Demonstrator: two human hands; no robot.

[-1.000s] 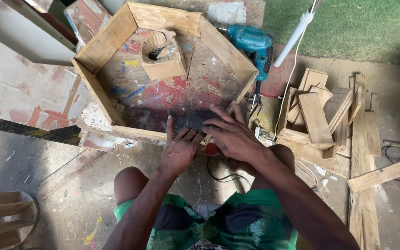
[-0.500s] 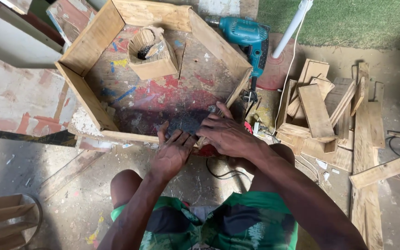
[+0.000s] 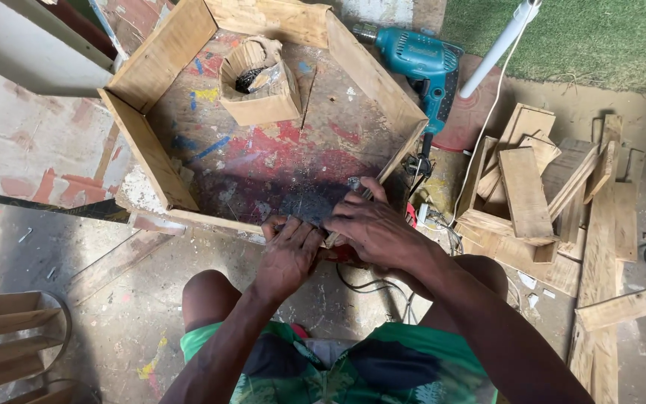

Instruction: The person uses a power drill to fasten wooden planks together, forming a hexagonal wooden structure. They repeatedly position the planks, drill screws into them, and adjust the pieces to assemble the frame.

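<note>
A six-sided wooden frame (image 3: 158, 63) lies on a paint-stained board (image 3: 285, 161) in front of my knees. My left hand (image 3: 287, 256) is curled over the frame's near board (image 3: 211, 221), fingers pressed against its edge. Touching it on the right, my right hand (image 3: 374, 228) closes over the near right corner, where the slanted side board (image 3: 401, 153) meets the near board. What sits under my fingers is hidden. Inside the frame, at the far side, stands a small wooden box (image 3: 267, 108) with dark bits in it.
A blue electric drill (image 3: 424, 63) lies just past the frame's right side, its cable (image 3: 360, 284) running under my hands. A pile of wood offcuts (image 3: 525, 191) sits to the right. A white pole (image 3: 499, 45) leans over green turf (image 3: 600, 37). A slatted wooden piece (image 3: 9, 337) is at bottom left.
My left hand's fingers, spread a second ago, have curled in. Both hands have drawn together at the frame's near right corner. The view has shifted slightly.
</note>
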